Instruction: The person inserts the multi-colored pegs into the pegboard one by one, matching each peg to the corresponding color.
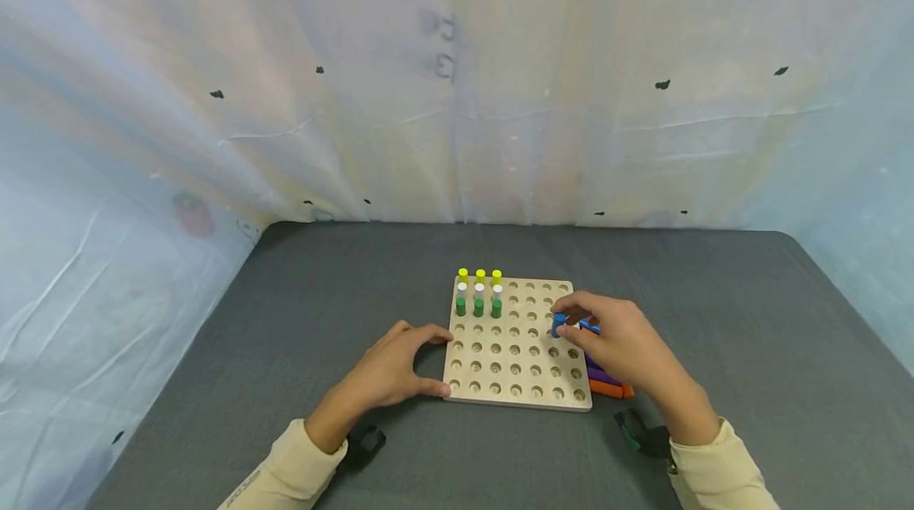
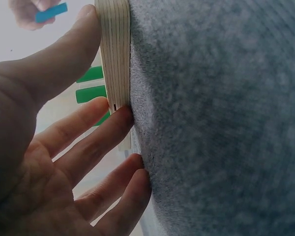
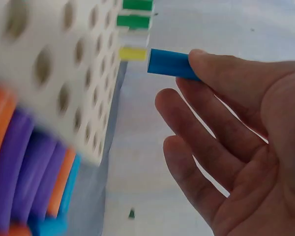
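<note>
A light wooden pegboard (image 1: 505, 359) lies on the grey table, with rows of round holes. Three yellow pegs (image 1: 481, 274), three white pegs (image 1: 479, 289) and three green pegs (image 1: 478, 307) stand upright at its far left. My left hand (image 1: 389, 367) touches the board's left side, thumb near the front corner and fingers spread; the left wrist view shows fingertips against the layered board edge (image 2: 117, 54). Over the board's right part, my right hand (image 1: 628, 339) pinches a blue peg (image 3: 172, 65) between thumb and index finger. In the right wrist view, that peg is apart from the board.
Loose purple pegs (image 3: 37, 169), orange pegs (image 1: 607, 389) and blue pegs (image 1: 589, 327) lie along the board's right side, partly under my right hand. A pale, wrinkled sheet (image 1: 500, 97) rises behind the table (image 1: 343, 296) and at both sides.
</note>
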{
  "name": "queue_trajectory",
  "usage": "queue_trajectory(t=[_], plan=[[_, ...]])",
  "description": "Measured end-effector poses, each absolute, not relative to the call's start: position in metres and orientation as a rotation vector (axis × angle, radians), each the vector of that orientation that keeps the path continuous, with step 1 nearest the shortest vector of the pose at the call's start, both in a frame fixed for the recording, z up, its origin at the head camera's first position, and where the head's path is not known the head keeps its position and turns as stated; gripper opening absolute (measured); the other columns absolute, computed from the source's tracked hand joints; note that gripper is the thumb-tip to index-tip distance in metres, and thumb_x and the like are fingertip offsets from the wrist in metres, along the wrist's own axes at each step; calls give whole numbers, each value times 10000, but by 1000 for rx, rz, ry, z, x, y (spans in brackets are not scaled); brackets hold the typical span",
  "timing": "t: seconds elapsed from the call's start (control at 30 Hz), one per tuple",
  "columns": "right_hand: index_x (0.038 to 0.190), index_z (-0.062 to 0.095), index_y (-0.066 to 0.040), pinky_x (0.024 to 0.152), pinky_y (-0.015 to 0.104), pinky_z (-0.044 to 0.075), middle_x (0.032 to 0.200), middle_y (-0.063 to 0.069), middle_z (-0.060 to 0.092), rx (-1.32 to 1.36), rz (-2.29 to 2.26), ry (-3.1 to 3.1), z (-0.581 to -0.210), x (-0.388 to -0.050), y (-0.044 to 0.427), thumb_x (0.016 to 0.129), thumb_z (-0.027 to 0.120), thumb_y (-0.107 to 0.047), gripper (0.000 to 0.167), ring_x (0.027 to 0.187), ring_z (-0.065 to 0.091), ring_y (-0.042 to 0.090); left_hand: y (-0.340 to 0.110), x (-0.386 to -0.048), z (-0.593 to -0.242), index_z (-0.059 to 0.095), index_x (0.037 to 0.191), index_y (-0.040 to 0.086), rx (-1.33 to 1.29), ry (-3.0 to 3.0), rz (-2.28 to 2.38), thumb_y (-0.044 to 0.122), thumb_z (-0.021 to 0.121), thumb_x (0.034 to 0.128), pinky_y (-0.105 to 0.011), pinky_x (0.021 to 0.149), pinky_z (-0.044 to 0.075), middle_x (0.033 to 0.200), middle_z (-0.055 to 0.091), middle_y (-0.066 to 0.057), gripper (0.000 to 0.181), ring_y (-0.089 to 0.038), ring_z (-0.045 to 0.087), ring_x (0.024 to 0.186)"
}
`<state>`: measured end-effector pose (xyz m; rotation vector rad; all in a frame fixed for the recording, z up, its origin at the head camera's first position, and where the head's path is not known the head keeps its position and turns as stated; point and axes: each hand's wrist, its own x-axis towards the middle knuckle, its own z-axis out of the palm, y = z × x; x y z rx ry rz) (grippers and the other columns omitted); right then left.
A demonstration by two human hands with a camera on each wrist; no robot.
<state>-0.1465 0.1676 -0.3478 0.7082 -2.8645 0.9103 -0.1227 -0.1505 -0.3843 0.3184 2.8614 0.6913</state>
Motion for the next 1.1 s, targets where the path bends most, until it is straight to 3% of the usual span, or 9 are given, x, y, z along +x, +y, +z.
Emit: queue_trajectory(t=[0.23, 0.5, 0.7, 1.1], plan=[[1135, 707, -192, 823, 407, 538, 1029, -92, 733, 785, 953, -2800, -348, -148, 134, 890, 755, -188, 249, 918, 691, 105, -150, -123, -383, 621, 1301, 317, 299, 2853, 693, 417, 914, 658, -468, 892, 478, 1272, 653, 108, 714, -140, 515, 1112], [1110, 708, -240, 804, 347, 519, 977, -116, 729, 817, 988, -2831, -353, -154, 95, 900, 749, -235, 214, 897, 672, 65, -151, -124, -384, 621, 1302, 310, 310, 2850, 689, 444, 903, 665, -475, 895, 478, 1273, 659, 102, 709, -139, 512, 1113], [1094, 717, -231, 732, 305, 513, 966, -97, 741, 839, 956, -2872, -359, -166, 71, 894, 756, -256, 206, 867, 676, 74, -152, -124, -383, 626, 1293, 303, 328, 2847, 677, 452, 903, 662, -466, 890, 485, 1254, 661, 93, 706, -148, 522, 1110], [1067, 722, -210, 704, 293, 528, 920, -60, 749, 938, 864, -2873, -364, -178, 47, 885, 766, -222, 187, 826, 693, 83, -153, -125, -384, 632, 1269, 318, 335, 2862, 680, 463, 904, 654, -458, 877, 488, 1230, 655, 113, 688, -148, 520, 1115]])
